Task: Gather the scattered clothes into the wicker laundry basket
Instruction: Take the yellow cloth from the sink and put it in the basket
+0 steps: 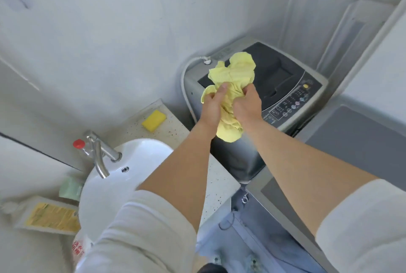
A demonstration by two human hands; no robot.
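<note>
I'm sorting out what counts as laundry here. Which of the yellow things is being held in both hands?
The crumpled yellow garment, bunched between the left hand and right hand above the washing machine. The yellow sponge lies untouched on the counter.

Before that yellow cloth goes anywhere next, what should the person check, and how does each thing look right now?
1. Left hand grips the yellow cloth: ok.
2. Right hand grips it too: ok.
3. Cloth lifted clear of the washing machine: cannot tell.
4. No end trailing low: ok, the bottom hangs just below the wrists.
5. Wicker basket within sight: not ok, none in view.
6. Sponge and sink out of the cloth's way: ok.
</note>
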